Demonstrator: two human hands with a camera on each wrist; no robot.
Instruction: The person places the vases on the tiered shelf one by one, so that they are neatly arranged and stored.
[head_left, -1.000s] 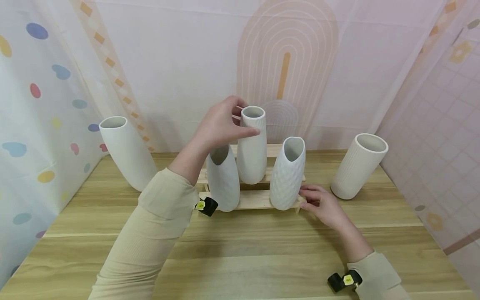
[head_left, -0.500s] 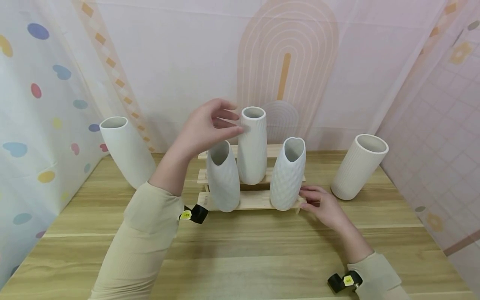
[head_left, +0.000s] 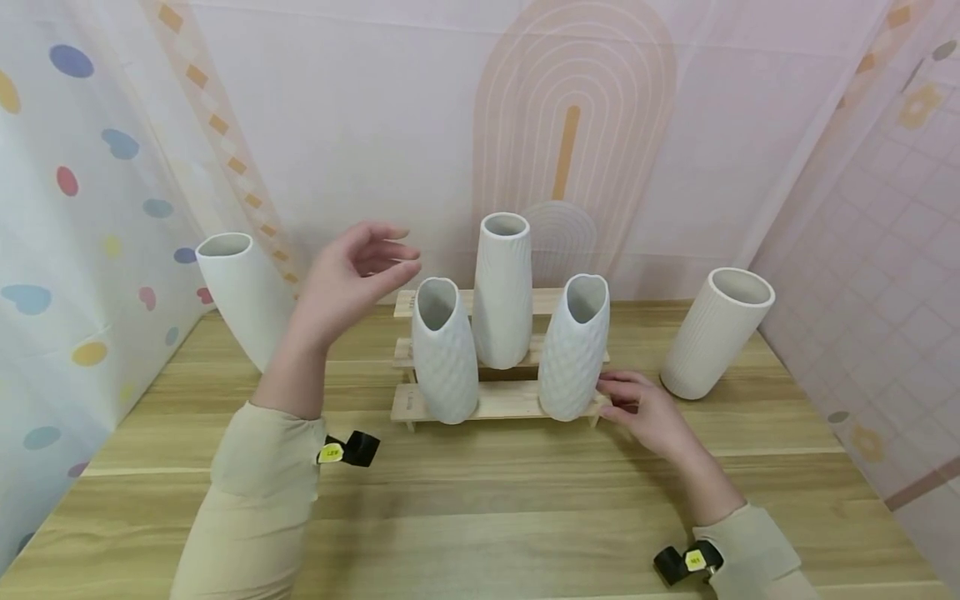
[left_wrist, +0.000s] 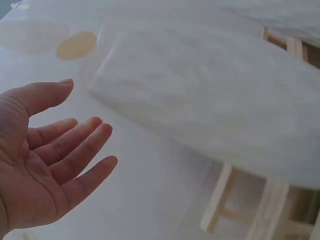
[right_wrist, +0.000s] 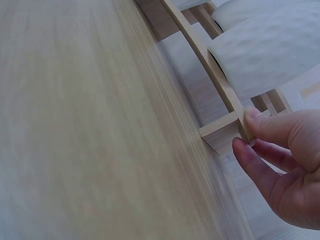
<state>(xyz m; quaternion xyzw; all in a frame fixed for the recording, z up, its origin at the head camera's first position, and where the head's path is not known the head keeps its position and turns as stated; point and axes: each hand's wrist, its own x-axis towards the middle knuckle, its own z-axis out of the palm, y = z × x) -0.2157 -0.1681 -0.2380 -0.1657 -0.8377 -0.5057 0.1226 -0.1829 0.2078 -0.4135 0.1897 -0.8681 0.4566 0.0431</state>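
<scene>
My left hand (head_left: 348, 279) hangs in the air left of a stepped wooden stand (head_left: 510, 400), fingers spread and nothing in them; the left wrist view shows its palm too. With thumb above and fingers beneath, my right hand (right_wrist: 280, 155) pinches the right end of the stand's lowest shelf (right_wrist: 220, 75). Two white dimpled vases with notched rims stand on that shelf, a left vase (head_left: 447, 367) and a right vase (head_left: 573, 358). Behind and between them, a taller white vase (head_left: 502, 292) with a round rim stands on a higher step.
On the wooden table (head_left: 465, 517), a smooth white vase (head_left: 243, 292) stands at the left, partly behind my left forearm. A ribbed white vase (head_left: 708, 342) stands right of the stand. A patterned curtain (head_left: 360, 125) hangs behind the table and along both sides.
My left hand has come away from the tall middle vase, moving left and down toward me. The right hand stays at the stand's end, and the vases have not moved.
</scene>
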